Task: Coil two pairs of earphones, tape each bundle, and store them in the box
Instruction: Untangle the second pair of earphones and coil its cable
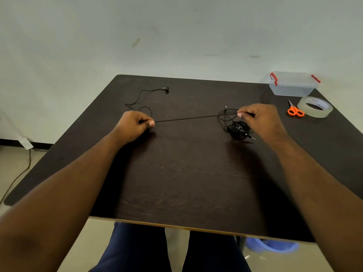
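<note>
Dark brown, near-black table (186, 173) with faint wood grain; pale light-wood edge along near side. Black earphone cable (188, 118), black earbud (166, 88) at far left end. Second earphones (237, 129) black, bundled, silver plug tip. Clear storage box (290, 85), red latches on lid. Scissors (295, 111) with orange handles, silver blades. Tape roll (315, 107) clear, whitish core with grey lettering. Wall (176, 32) pale grey-green, few dark smudges. Floor (17, 163) beige. Trousers (137, 250) navy blue. Blue-lilac basin (273, 247) under table.
</note>
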